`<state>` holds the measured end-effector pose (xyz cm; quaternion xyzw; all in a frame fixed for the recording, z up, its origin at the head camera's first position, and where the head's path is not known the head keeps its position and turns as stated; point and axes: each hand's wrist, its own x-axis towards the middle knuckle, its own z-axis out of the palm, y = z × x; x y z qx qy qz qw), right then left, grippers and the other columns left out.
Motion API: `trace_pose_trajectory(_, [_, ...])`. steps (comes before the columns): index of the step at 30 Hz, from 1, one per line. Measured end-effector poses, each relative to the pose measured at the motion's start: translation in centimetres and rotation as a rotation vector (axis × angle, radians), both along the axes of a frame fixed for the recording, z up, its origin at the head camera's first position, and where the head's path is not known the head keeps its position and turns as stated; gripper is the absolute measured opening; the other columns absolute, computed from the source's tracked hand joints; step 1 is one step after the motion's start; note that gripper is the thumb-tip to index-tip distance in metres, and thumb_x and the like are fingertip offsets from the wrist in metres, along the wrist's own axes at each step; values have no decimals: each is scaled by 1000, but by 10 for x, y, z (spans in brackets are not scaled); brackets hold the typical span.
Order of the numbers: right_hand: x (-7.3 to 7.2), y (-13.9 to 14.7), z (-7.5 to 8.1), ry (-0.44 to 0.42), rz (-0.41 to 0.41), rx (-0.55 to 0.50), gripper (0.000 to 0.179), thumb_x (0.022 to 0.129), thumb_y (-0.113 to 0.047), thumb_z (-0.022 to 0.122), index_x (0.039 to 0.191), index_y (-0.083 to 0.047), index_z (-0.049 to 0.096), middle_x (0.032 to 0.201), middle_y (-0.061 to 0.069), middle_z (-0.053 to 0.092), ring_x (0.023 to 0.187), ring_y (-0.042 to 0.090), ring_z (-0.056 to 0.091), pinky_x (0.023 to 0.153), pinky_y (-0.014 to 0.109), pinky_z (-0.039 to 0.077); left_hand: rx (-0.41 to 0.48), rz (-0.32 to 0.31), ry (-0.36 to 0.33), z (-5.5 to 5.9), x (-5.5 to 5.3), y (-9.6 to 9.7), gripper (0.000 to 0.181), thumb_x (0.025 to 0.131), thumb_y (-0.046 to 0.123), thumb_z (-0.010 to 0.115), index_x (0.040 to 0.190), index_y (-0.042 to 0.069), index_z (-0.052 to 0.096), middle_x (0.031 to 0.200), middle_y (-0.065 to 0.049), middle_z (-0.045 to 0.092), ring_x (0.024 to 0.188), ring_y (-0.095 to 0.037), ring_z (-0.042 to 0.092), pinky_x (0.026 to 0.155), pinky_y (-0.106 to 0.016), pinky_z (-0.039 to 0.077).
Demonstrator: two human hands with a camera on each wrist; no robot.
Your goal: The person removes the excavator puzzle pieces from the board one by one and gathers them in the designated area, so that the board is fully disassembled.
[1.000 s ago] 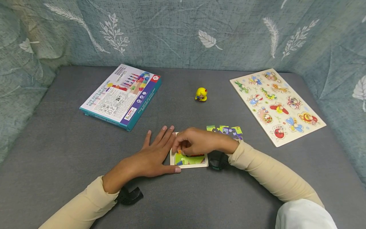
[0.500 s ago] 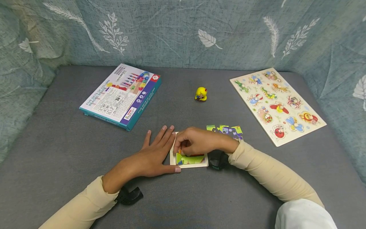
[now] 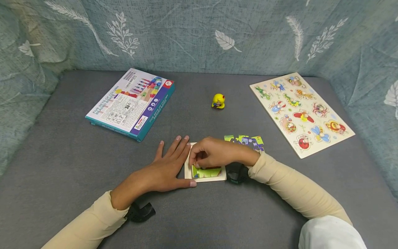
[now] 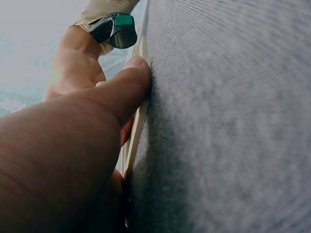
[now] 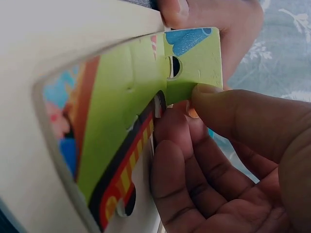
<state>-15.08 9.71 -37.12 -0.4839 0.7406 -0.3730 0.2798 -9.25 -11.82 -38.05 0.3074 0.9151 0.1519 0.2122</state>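
Note:
My left hand lies flat with fingers spread on the grey table, its thumb over the near left corner of a small pale puzzle tray. In the left wrist view that thumb rests against the tray's edge. Over the tray, my right hand pinches a green puzzle piece with a blue corner between thumb and fingers. The right wrist view has this piece tilted against the joined green puzzle pieces, which bear a red and yellow striped band. My right hand hides much of the tray in the head view.
Loose puzzle pieces lie beyond my right wrist. A yellow toy figure stands further back. To the left is a boxed bead set; to the right, an insect puzzle board. A curtain hangs behind.
The left end of the green pieces has shifted slightly right inside the tray, along with my right fingertips. My left hand stays put.

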Motion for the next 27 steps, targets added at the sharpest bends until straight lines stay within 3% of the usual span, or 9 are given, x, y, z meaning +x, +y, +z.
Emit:
trace_pose_trajectory(8, [0, 1, -1, -13, -13, -1, 11, 90, 1, 65, 95, -7, 71, 80, -6, 62, 69, 5, 55, 64, 24, 47, -13, 15, 19, 1, 3, 4, 111, 83, 74, 53, 156, 5, 6, 161, -10, -10, 145, -26, -17, 106, -61, -14])
trace_pose_trajectory(18, [-1, 0, -1, -17, -16, 8, 10, 90, 1, 64, 93, -6, 71, 83, -5, 64, 73, 5, 58, 68, 24, 49, -43, 139, 53, 2, 12, 21, 111, 84, 80, 42, 155, 3, 5, 161, -15, -8, 145, -29, -15, 106, -62, -13])
trace_pose_trajectory(27, [-1, 0, 2, -18, -5, 6, 9, 90, 2, 63, 93, -4, 69, 84, -4, 64, 74, 5, 59, 70, 24, 50, -67, 201, 106, -1, 14, 33, 104, 88, 67, 52, 154, -2, 11, 160, -20, -2, 145, -33, -12, 108, -63, -9])
